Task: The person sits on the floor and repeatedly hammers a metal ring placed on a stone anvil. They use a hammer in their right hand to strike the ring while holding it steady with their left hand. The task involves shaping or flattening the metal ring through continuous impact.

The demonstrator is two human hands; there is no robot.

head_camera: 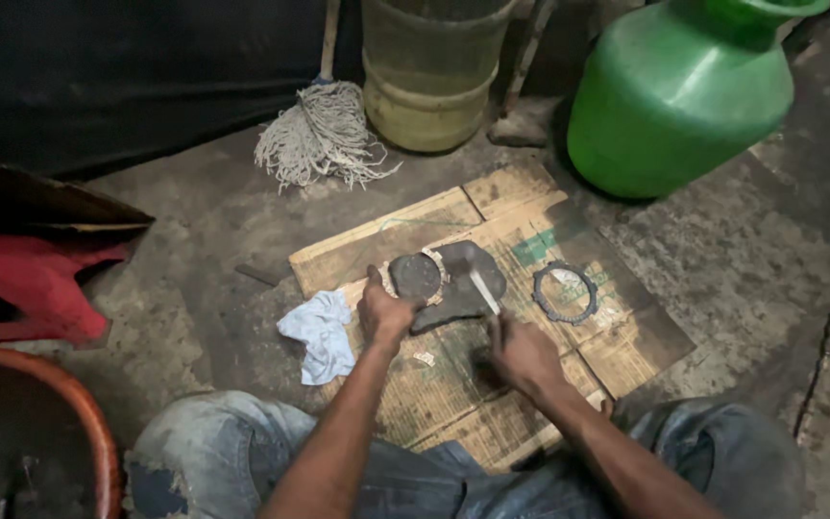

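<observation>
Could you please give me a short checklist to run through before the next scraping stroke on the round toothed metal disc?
1. Left hand steadies the round toothed metal disc: ok.
2. Right hand grips the thin pale blade: ok.
3. Disc rests on the dark grey pad: ok.
4. Flattened brown cardboard lies under the work: ok.
5. Light blue cloth lies beside the left hand: ok.
6. Blade edge condition: cannot tell.
</observation>
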